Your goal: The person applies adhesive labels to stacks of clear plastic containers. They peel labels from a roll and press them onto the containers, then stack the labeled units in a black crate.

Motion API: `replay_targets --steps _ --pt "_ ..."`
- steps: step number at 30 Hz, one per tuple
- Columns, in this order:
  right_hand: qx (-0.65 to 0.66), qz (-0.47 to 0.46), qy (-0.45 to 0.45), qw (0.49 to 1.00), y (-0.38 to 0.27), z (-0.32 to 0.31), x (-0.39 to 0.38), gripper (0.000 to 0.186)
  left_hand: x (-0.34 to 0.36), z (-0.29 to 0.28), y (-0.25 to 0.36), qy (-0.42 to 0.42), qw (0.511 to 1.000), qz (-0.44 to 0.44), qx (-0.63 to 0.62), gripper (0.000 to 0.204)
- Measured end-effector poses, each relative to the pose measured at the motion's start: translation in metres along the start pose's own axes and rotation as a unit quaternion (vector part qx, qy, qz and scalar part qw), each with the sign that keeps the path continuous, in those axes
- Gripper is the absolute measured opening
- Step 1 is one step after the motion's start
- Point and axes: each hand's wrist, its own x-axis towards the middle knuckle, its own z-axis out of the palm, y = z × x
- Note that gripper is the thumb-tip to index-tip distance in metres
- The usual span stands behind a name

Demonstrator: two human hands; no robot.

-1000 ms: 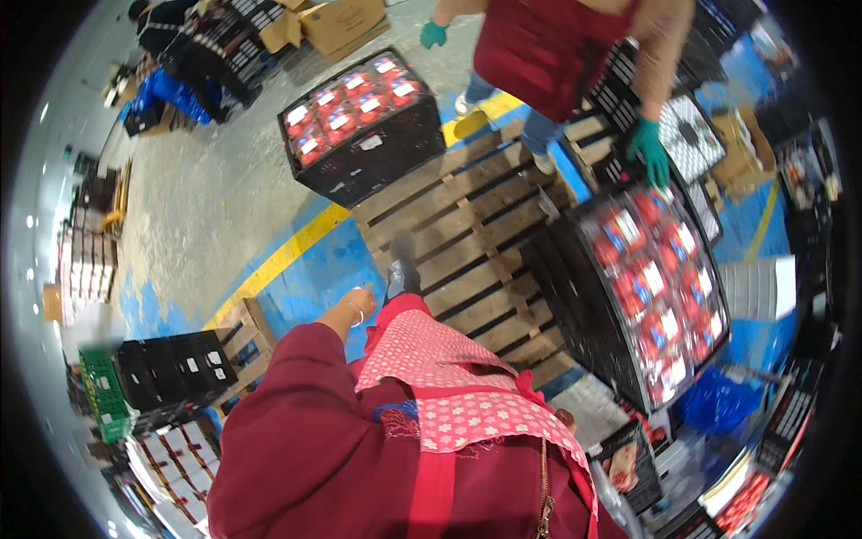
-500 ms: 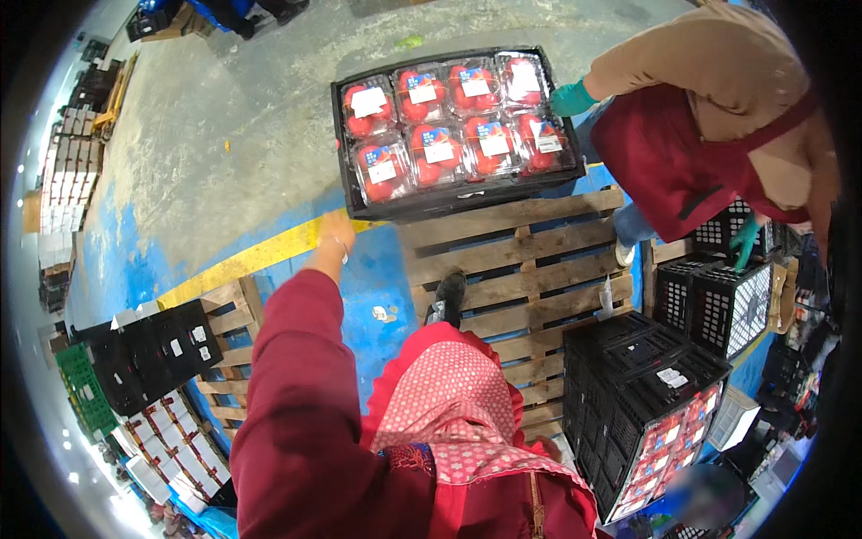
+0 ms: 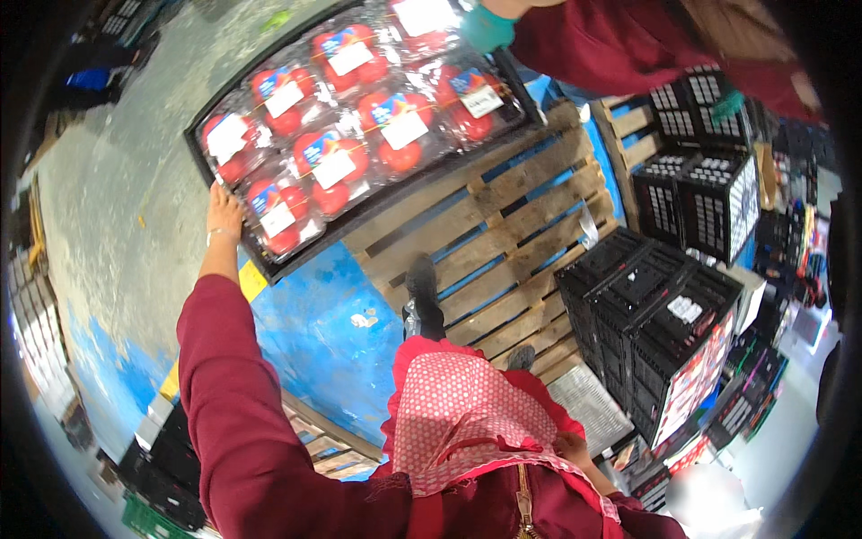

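Note:
A black crate (image 3: 364, 193) of clear punnets holding red round produce (image 3: 400, 153) fills the upper middle. My left hand (image 3: 224, 208) has its fingers on the near left edge of that crate, gripping it. A co-worker's green-gloved hand (image 3: 488, 32) is at the crate's far right corner. My right hand (image 3: 567, 445) hangs low beside my pink dotted apron (image 3: 467, 395), partly hidden, so its fingers are unclear.
A wooden pallet (image 3: 489, 278) lies under my foot on blue-painted floor (image 3: 319, 314). Stacked black crates stand to the right (image 3: 633, 296) and upper right (image 3: 691, 193). The co-worker's maroon apron (image 3: 575, 40) is at the top, with another green glove (image 3: 725, 106). Crates (image 3: 171, 458) are at lower left.
My left hand has reached forward and taken hold of the punnet crate, which now appears nearer and more tilted in view. The co-worker has bent toward it with a hand at its corner.

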Motion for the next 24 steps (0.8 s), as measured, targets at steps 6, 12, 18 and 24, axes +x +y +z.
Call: replay_targets --steps 6,12,18,24 --pt "0.196 -0.027 -0.055 0.979 0.084 0.013 0.034 0.011 -0.036 -0.058 0.027 -0.075 0.992 0.08 0.069 0.04" --pt "0.192 -0.028 -0.018 0.981 0.055 0.021 0.019 0.01 -0.119 -0.093 0.161 -0.053 0.989 0.138 -0.018 0.034" --pt "0.157 -0.126 0.064 0.977 0.147 0.035 0.064 0.016 -0.208 -0.202 0.273 0.071 0.963 0.24 -0.101 0.023" --pt "0.176 -0.157 0.094 0.967 0.169 0.002 0.073 0.016 -0.257 -0.292 0.361 0.121 0.93 0.31 -0.158 0.024"
